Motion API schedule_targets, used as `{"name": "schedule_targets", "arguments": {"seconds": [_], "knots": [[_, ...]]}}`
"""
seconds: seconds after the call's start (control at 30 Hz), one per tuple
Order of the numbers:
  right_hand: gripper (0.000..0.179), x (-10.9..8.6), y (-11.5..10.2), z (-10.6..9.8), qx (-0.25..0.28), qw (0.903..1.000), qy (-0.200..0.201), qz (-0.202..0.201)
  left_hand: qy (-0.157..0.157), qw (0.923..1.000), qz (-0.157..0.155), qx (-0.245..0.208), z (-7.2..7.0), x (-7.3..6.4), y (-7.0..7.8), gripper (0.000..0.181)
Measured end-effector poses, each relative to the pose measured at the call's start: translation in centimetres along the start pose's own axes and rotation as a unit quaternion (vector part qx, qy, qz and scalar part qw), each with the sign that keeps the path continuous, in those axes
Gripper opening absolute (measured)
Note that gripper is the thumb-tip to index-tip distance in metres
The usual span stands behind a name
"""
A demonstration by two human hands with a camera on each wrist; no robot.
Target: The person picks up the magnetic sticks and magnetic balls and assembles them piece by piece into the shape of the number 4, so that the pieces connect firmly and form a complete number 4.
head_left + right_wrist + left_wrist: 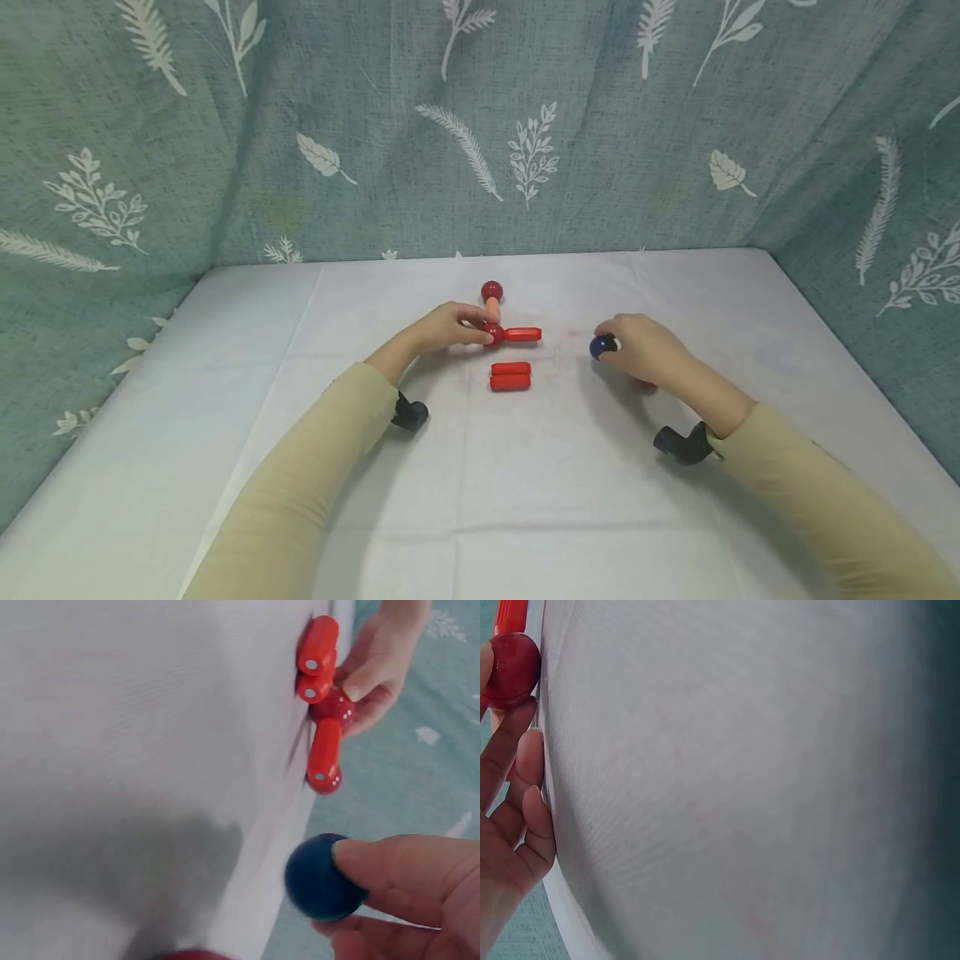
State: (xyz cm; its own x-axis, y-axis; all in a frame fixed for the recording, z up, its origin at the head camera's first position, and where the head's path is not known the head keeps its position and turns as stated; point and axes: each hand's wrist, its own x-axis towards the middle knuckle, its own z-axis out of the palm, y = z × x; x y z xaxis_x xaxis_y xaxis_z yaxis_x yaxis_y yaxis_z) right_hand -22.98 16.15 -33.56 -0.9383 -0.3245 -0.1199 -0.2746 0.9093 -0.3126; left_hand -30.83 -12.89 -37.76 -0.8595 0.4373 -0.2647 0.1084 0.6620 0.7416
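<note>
My left hand pinches a red ball between thumb and fingers. From that ball a red rod points right, and an orange rod runs away to a second red ball. In the right wrist view the rod's free end shows a small grey disc. Farther right, my right hand holds a blue ball by thumb and fingertips, above the cloth. Another red ball lies beneath this hand, mostly hidden by it.
Two loose red rods lie side by side, nearer than the joined pieces. A white cloth covers the table, and a green-blue leaf-patterned curtain hangs behind it. A black camera mount sits at each wrist.
</note>
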Motion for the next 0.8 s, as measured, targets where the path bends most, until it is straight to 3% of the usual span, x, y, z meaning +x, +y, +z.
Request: {"name": "schedule_targets", "arguments": {"seconds": [0.17,0.43,0.6,0.8], "knots": [[0.039,1.1,-0.3,0.1,0.073,0.9973,0.013,0.0,-0.001,1.0,-0.001,0.0,0.0,0.0,-0.1,0.038],[0.042,2.9,-0.2,0.9,0.17,0.9845,0.037,0.021,-0.003,1.0,0.002,-0.003,0.0,0.1,-0.1,0.039],[0.043,3.5,-0.7,1.4,0.198,0.9786,0.041,0.041,-0.002,1.0,-0.003,-0.005,0.0,0.0,-0.1,0.038],[0.042,3.9,-1.3,2.0,0.198,0.9784,0.038,0.046,-0.002,0.9999,-0.009,-0.006,0.0,0.0,0.0,0.037]]}}
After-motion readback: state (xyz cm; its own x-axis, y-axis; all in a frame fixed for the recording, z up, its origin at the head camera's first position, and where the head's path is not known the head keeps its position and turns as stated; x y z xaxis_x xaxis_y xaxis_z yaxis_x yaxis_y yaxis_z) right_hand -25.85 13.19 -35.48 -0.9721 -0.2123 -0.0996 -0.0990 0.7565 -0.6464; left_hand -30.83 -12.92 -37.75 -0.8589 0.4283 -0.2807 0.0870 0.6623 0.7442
